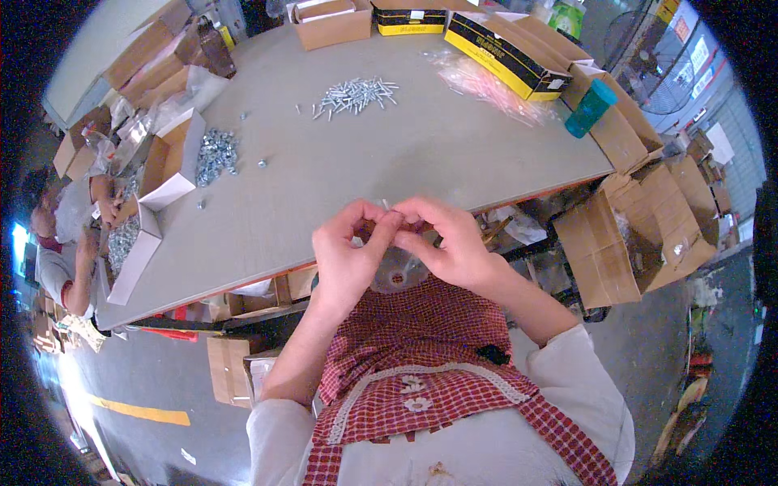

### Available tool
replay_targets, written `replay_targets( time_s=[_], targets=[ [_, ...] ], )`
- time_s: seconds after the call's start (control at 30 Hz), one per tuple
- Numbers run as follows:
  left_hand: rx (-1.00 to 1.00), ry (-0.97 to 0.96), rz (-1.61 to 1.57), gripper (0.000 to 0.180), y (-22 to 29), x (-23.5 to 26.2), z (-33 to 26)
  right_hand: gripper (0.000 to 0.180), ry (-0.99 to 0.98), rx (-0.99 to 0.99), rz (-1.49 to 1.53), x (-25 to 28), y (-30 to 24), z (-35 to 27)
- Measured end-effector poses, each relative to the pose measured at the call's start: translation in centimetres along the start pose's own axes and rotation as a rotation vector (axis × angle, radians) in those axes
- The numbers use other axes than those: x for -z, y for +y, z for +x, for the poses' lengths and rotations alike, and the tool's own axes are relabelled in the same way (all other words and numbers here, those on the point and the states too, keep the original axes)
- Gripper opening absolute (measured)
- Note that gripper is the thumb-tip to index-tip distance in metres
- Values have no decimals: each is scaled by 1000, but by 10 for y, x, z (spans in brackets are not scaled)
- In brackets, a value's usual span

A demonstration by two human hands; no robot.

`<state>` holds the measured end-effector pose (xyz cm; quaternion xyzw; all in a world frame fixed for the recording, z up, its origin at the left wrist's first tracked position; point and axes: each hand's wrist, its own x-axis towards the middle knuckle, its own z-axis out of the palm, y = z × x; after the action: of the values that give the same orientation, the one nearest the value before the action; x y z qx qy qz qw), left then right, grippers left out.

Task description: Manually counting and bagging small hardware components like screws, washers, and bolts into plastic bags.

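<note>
My left hand [350, 247] and my right hand [450, 243] meet just beyond the table's near edge, in front of my body. The fingertips of both are pinched together, so what they grip is mostly hidden. A small pale tip shows above the fingers, too small to name. Below them is a pale, see-through piece that looks like plastic [399, 274]. Farther off on the table lies a heap of silver screws [355, 95]. To the left is a pile of small metal nuts or similar fittings [217, 154], with a few loose ones around it.
Clear plastic bags [494, 85] lie at the right of the grey table [284, 178], beside a black-and-yellow box [506, 57] and a teal cup [591, 108]. White-sided trays [177, 158] stand left, where another person [69, 243] works. An open carton [636, 235] is at right.
</note>
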<state>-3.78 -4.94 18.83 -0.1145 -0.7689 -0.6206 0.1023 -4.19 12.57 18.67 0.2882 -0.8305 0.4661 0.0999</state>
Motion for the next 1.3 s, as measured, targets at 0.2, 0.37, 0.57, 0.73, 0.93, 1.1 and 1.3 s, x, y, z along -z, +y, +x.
replay_targets(
  time_s=[0.2,0.37,0.57,0.73,0.93,1.1,1.3],
  targets=[
    [102,-3,-135,9,-1,0,-3,21,4,-85,201,3,4,0],
    [229,-93,-167,10,8,8,-2,20,-13,-154,229,5,3,0],
    [157,-101,-155,9,-18,9,-2,23,-32,-83,135,1,3,3],
    [105,-67,-143,7,-17,4,-5,32,-55,111,-30,-2,2,6],
    [-5,-31,28,7,-4,0,-11,29,-51,83,-12,4,7,7],
    [-24,-31,92,8,-9,1,-11,17,-171,-143,73,15,-1,10],
    [-16,-63,86,8,-11,6,-10,11,-109,-29,11,12,-4,8]
  ],
)
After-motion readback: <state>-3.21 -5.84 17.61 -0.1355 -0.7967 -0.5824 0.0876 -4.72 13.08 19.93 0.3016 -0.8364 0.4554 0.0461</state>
